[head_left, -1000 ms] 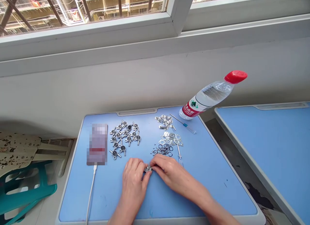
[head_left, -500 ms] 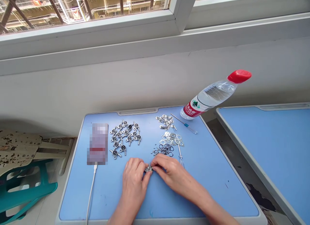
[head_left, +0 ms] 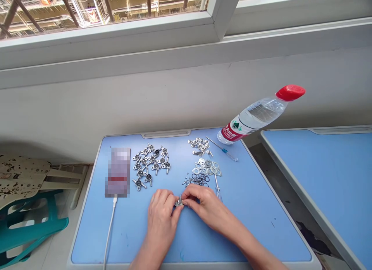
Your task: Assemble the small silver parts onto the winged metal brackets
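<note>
Near the front middle of the blue table [head_left: 232, 227], my left hand [head_left: 163, 214] pinches a small metal fitting [head_left: 178, 203] between thumb and fingers. My right hand [head_left: 203, 202] meets it from the right, its thumb and forefinger closed on the fitting's upright pin. Fingertips cover much of the piece. Just beyond my right hand lie black rubber rings [head_left: 200, 179] with tiny metal bits, then flat metal plates [head_left: 207, 166]. Farther back is a heap of metal parts with stems [head_left: 200, 145]. Several metal fittings with dark round centres [head_left: 152, 160] are spread to the left.
A phone [head_left: 118, 173] with a white cable [head_left: 109, 227] lies on the left. A screwdriver [head_left: 217, 184] is partly behind my right hand; another [head_left: 223, 150] lies near the red-capped water bottle [head_left: 250, 119]. A second blue table [head_left: 325, 165] stands right, a teal stool [head_left: 31, 231] left.
The view has shifted very slightly. Both hands stay in place around the fitting, with only a small movement of the right fingertips at its pin.
</note>
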Available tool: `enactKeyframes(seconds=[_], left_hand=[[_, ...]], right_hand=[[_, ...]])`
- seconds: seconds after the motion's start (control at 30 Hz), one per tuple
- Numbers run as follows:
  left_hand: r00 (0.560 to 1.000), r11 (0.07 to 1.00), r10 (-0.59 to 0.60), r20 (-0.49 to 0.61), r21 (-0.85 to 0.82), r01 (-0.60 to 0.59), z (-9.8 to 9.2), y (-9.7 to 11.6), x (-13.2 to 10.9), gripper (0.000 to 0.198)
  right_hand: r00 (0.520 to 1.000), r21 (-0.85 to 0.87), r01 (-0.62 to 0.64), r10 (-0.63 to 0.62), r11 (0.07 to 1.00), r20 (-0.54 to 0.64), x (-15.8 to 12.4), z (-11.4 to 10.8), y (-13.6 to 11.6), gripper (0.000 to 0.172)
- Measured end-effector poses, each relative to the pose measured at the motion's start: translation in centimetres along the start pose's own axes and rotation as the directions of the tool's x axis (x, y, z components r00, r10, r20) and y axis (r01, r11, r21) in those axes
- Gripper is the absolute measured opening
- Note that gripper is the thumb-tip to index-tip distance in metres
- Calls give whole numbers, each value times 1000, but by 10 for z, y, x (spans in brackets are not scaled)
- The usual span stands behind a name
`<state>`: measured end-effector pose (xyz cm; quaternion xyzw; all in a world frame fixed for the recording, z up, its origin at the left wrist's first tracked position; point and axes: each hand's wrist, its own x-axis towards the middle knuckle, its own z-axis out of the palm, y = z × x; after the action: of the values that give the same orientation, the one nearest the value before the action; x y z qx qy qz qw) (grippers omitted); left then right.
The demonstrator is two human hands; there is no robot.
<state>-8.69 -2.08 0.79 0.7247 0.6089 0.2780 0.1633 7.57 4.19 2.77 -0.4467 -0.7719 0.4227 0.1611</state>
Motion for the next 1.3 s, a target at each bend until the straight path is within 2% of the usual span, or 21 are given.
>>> enactKeyframes(seconds=[0.13, 0.3, 0.37, 0.47, 0.57, 0.67, 0.73, 0.77, 0.83, 0.93, 1.07, 1.3], left_hand=[[1000, 1000, 9, 1, 8, -9, 0, -1, 0, 5], [1000, 1000, 3, -10, 3, -3, 0, 0, 0, 7], [1000, 1000, 2, -11, 4, -2, -1, 1, 0, 7], [1000, 1000, 1, -7, 6, 0, -2, 1, 1, 7], [1000, 1000, -1, -2, -6, 1, -2, 0, 1, 6], [1000, 1000, 1, 3, -13, -1, -1, -1, 1, 7], [1000, 1000, 1, -8, -11, -1, 0, -1, 1, 8], [1000, 1000, 1, -13, -10, -1, 0, -1, 1, 8], [1000, 1000, 5, -21, -6, -5, 1, -1, 1, 7], [1000, 1000, 9, -15, 4, -9, 1, -1, 1, 6], [1000, 1000, 6, -13, 13, -6, 0, -1, 1, 6], [1000, 1000, 10, -20, 8, -10, -1, -1, 2, 8]], right_hand=[[1000, 19, -24, 24, 1000, -2, 1, 0, 0, 17], [995, 57, -81, 78, 995, 57, 0, -8, -4, 13], [998, 42, -42, 39, 998, 53, -2, -12, -4, 11], [997, -36, 81, -81, 996, 17, -5, -18, -1, 16], [985, -80, 161, -166, 984, -56, -8, -30, 5, 18], [966, -158, 100, -134, 982, -223, -15, -42, 10, 19], [948, -231, 67, -134, 971, -288, -20, -44, 13, 21], [945, -266, 90, -167, 960, -283, -23, -42, 14, 21], [933, -321, 213, -290, 923, -215, -27, -33, 14, 22], [870, -393, 396, -476, 830, -128, -28, -12, 14, 29], [825, -487, 443, -555, 752, -107, -25, 3, 14, 31], [799, -541, 468, -596, 699, -78, -24, 5, 15, 30]])
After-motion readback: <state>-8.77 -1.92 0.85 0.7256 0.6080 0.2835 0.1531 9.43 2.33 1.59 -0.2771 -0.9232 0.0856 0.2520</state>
